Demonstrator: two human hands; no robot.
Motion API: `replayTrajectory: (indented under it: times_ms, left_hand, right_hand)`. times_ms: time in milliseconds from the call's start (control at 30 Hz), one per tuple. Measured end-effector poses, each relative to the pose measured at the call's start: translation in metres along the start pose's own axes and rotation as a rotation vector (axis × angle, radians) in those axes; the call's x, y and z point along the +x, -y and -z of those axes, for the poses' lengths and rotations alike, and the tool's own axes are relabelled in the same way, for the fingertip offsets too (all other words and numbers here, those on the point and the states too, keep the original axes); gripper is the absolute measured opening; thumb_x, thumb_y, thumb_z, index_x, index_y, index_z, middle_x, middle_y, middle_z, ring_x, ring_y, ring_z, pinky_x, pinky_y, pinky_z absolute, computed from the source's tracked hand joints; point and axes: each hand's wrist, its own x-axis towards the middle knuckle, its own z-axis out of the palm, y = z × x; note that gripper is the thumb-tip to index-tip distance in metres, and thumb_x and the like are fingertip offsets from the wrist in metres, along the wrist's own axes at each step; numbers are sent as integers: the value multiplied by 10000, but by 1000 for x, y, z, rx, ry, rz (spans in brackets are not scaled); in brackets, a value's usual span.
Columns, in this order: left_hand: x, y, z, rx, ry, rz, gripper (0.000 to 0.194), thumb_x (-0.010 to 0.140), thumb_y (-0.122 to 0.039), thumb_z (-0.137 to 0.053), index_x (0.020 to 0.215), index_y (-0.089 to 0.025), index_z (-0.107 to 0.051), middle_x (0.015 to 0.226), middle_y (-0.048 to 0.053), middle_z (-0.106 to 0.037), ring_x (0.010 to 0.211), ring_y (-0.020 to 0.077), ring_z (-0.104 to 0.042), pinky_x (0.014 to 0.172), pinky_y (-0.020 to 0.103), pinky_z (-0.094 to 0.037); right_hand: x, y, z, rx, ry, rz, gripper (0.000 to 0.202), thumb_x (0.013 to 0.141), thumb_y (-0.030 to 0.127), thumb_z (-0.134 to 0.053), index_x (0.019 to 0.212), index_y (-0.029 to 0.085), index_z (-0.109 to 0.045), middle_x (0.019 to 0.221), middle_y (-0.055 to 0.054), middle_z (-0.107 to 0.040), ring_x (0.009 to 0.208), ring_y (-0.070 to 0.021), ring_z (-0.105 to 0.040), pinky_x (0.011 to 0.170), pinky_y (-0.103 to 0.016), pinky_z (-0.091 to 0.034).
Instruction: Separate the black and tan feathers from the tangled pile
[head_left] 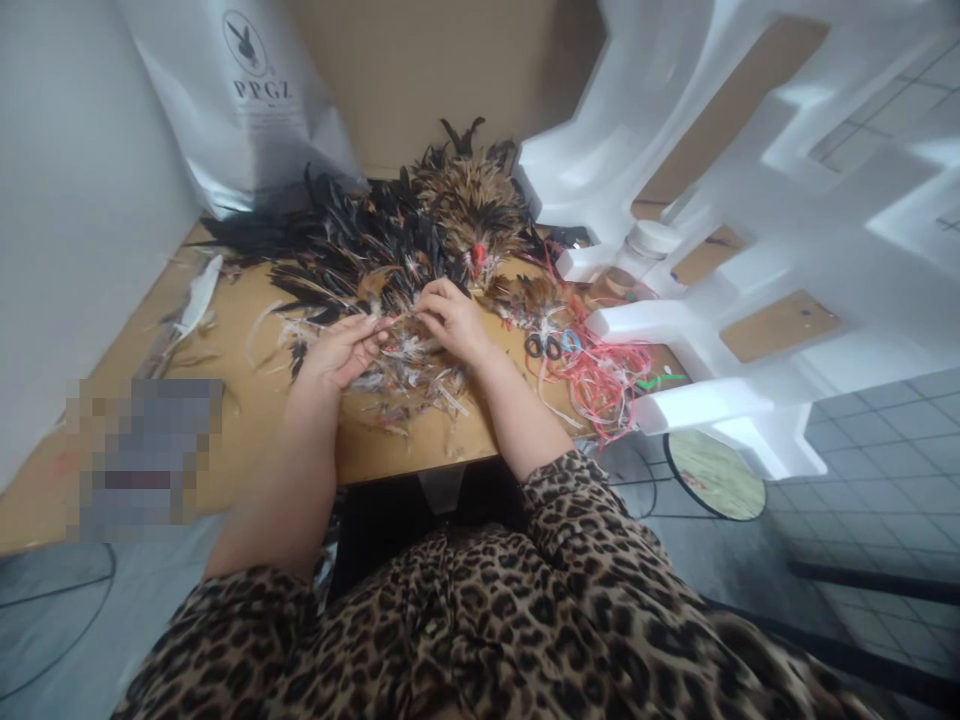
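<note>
My left hand (346, 348) is closed, fingers pinched around the base of a brown feather (373, 285). From the right, my right hand (452, 318) pinches at the thin quill end between the two hands. Just behind them lies a wide heap of black feathers (352, 225). A bundle of brown feathers (472, 195) with a red binding stands to its right. Below my hands, loose fluff and feather scraps (409, 385) are scattered over the wooden table (262, 440). Fine detail at the fingertips is too small to make out.
Scissors with black handles (543, 347) lie right of my right hand, beside tangled pink ribbon (607, 385). Large white foam pieces (705, 310) lean over the table's right side. A white bag (255, 110) stands at the back left. A white feather (201, 295) lies at left.
</note>
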Motion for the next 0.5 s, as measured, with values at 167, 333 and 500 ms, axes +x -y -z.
replayTrajectory:
  times_ms: [167, 333, 500]
  left_hand:
    - [-3, 0, -2, 46, 93, 69, 83, 762, -72, -599, 815, -79, -663, 821, 108, -698, 581, 77, -626, 545, 145, -511]
    - [-4, 0, -3, 57, 91, 114, 93, 748, -68, -615, 827, -80, -664, 782, 96, -694, 553, 65, -610, 488, 115, -479]
    - [-2, 1, -3, 52, 67, 110, 41, 717, -56, -646, 710, -94, -634, 672, 54, -662, 524, 49, -581, 483, 110, -474]
  right_hand:
    - [0, 0, -2, -110, -2, 86, 242, 895, 232, -410, 916, 194, -649, 1012, -72, -530, 966, -147, -485, 840, -268, -386]
    - [0, 0, -6, -157, 18, 111, 235, 893, 234, -421, 919, 204, -652, 1034, -76, -527, 990, -160, -476, 857, -288, -387]
    - [-1, 4, -9, -57, -38, 49, 217, 882, 248, -442, 900, 197, -652, 1033, -79, -537, 994, -158, -494, 870, -297, -398]
